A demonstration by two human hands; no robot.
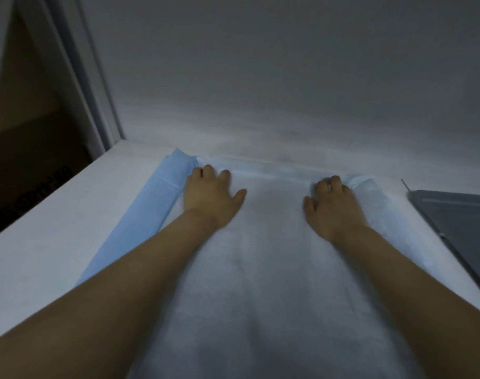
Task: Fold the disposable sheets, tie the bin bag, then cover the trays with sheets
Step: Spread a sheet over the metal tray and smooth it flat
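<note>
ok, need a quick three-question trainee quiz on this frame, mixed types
1. True or false: the left hand and the right hand both rest on the white sheet.
2. What colour is the strip beside the left hand?
3. The dark tray lies: A) at the left edge, B) at the right edge, C) under the hands.

Key: 1 true; 2 blue; 3 B.

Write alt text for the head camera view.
Two bare hands, left hand and right hand, rest with bent fingers on the far edge of a white disposable sheet spread on a white table. A light-blue sheet lies along its left side; a grey tray shows at right.
</note>
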